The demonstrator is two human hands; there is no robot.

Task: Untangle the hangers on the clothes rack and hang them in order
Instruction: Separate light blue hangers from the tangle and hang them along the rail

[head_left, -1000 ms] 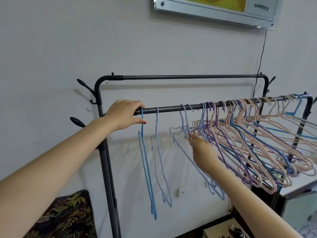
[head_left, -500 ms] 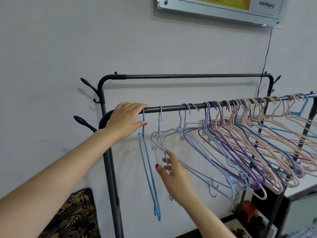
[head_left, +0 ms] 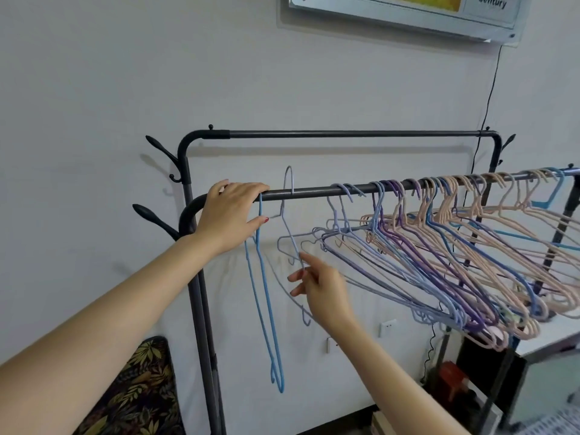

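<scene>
A black clothes rack has a near rail and a higher back rail. My left hand grips the near rail's left end, beside the hook of a bright blue hanger that hangs straight down. My right hand pinches the wire of a pale lilac hanger, whose hook stands lifted above the rail. To the right, a tangled bunch of lilac, purple, blue and pink hangers hangs crowded and slanted along the rail.
Coat pegs stick out from the rack's left post. A leaf-patterned cushion sits low on the left. A framed board hangs on the wall above, with a black cord running down. A white table edge and dark items lie lower right.
My right hand left the tangled bunch, moved left and took the pale lilac hanger, whose hook is now raised above the rail. My left hand stayed on the rail.
</scene>
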